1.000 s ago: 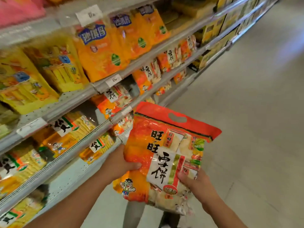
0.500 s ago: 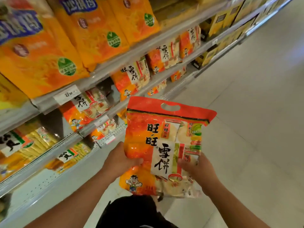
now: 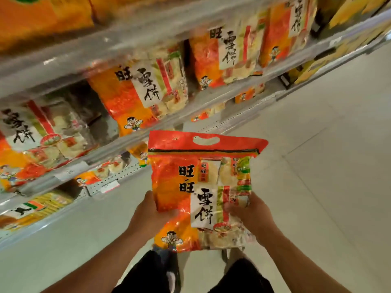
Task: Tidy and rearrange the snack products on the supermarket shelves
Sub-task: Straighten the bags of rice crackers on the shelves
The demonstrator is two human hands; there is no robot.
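I hold a red and orange rice cracker bag [image 3: 203,187] upright in front of me, over the floor and just off the shelf edge. My left hand [image 3: 151,216] grips its lower left side with the thumb on the front. My right hand [image 3: 250,216] grips its lower right side the same way. Matching rice cracker bags stand on the shelf at left: one blurred bag [image 3: 40,134], one bag [image 3: 139,98] in the middle and another bag [image 3: 228,53] further right. A dark gap [image 3: 95,115] shows between the two leftmost bags.
A grey shelf rail [image 3: 127,47] runs across above the bags, with orange packs [image 3: 42,15] on the shelf over it. Lower shelves hold more small packs [image 3: 40,204] and a perforated back panel [image 3: 118,178]. Pale floor tiles [image 3: 317,166] stretch to the right. My legs [image 3: 190,275] are below.
The view has dropped and closed in on the shelf of matching bags, which now look much larger. The bag stays in both hands, held more upright.
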